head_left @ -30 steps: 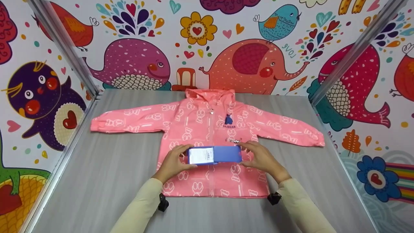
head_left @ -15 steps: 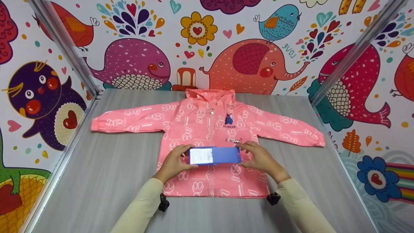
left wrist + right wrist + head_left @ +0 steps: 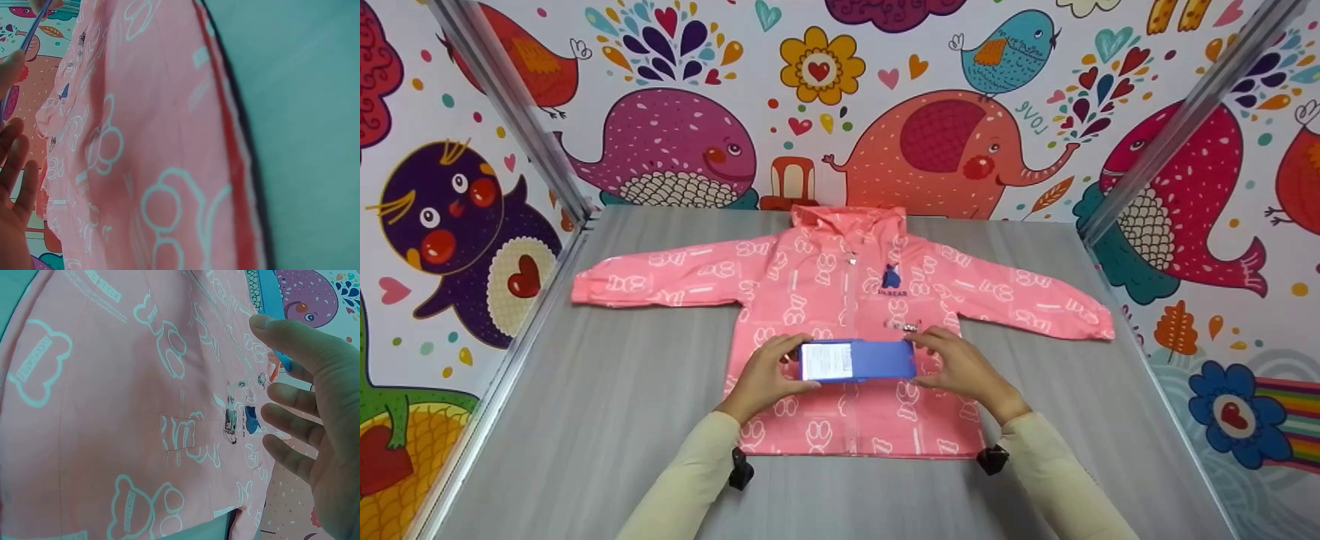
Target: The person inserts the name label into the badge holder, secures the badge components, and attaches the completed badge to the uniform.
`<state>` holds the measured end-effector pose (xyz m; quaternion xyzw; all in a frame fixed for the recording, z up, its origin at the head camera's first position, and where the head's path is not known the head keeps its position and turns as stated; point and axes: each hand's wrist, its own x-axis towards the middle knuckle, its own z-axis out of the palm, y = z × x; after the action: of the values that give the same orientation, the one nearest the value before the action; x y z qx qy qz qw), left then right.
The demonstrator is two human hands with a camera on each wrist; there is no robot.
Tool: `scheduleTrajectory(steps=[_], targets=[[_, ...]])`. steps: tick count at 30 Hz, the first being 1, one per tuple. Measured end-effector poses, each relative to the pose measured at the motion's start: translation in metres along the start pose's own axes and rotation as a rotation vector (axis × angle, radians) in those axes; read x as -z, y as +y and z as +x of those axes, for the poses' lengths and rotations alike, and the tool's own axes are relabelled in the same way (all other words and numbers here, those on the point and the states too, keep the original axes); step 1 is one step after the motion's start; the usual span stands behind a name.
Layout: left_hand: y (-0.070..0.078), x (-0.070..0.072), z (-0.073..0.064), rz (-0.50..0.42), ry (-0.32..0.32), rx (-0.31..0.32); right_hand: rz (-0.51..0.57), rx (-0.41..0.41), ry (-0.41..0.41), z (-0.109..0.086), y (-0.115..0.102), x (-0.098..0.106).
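A pink hooded jacket [image 3: 825, 315] with white outline prints lies face up, sleeves spread, on the grey table. Above its lower front, a blue tag [image 3: 885, 360] with a white printed label [image 3: 826, 361] on its left half is held level between both hands. My left hand [image 3: 765, 375] pinches the left end and my right hand [image 3: 960, 367] the right end. In the left wrist view the tag [image 3: 34, 25] shows edge-on as a thin strip. Thumb and forefinger of my right hand [image 3: 332, 399] hold the tag [image 3: 272, 295] in the right wrist view, other fingers spread.
The grey table [image 3: 622, 390] is bounded by metal-framed panels with cartoon animals, such as a red elephant [image 3: 937, 165] at the back. Black wrist devices [image 3: 741, 469] sit under both cuffs. The jacket's sleeves reach towards the side panels.
The tag stays between both hands, and the right hand has shifted very slightly left. The jacket lies as before.
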<state>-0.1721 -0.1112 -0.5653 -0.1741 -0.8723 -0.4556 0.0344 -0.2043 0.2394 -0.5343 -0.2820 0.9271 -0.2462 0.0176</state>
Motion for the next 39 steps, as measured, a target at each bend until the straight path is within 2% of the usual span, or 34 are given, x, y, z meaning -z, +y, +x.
scheduleTrajectory(steps=[9, 15, 20, 32, 39], targets=[[0.002, 0.001, 0.001, -0.006, -0.003, -0.001, 0.006, 0.011, 0.004, -0.001, -0.003, 0.000], [0.003, -0.002, 0.001, -0.026, -0.030, 0.020, 0.043, 0.005, 0.001, -0.001, -0.007, -0.001], [0.004, -0.004, 0.003, -0.017, -0.029, -0.014, 0.070, 0.002, -0.009, 0.001, -0.009, -0.004], [0.008, -0.005, 0.006, -0.013, -0.041, 0.005, 0.032, 0.035, 0.022, 0.004, -0.013, -0.007], [0.006, -0.009, 0.007, -0.016, -0.025, -0.027, 0.036, 0.045, 0.022, 0.005, -0.015, -0.009]])
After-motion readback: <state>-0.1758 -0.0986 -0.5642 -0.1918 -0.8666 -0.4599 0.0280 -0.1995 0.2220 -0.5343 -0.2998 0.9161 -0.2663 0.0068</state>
